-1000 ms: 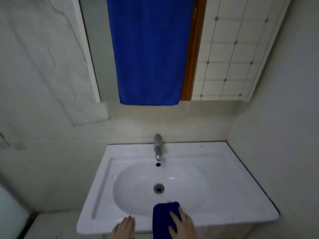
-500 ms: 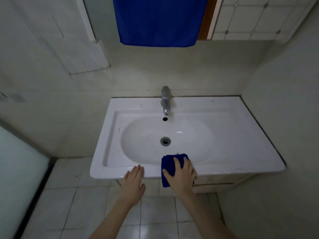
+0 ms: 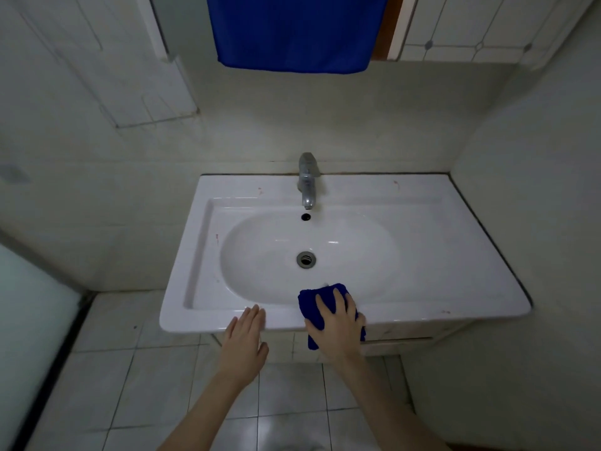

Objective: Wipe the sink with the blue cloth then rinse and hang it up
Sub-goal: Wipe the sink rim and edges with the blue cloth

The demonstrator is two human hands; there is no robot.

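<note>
A folded blue cloth (image 3: 309,304) lies over the front rim of the white sink (image 3: 422,255), partly draped down its front edge. My right hand (image 3: 338,323) presses flat on the cloth with fingers spread over it. My left hand (image 3: 245,340) rests open on the sink's front rim, just left of the cloth, holding nothing. The oval basin has a metal drain (image 3: 306,259) in its middle and a chrome tap (image 3: 308,180) at the back.
A large blue towel (image 3: 296,30) hangs on the wall above the sink. A side wall (image 3: 536,222) closes in on the right. Pale floor tiles (image 3: 107,385) lie below, with a frosted glass panel (image 3: 29,320) at the left.
The view has tilted down, so the sink sits higher in the frame and both forearms show. Both hands stay at the sink's front rim, the right one on the cloth.
</note>
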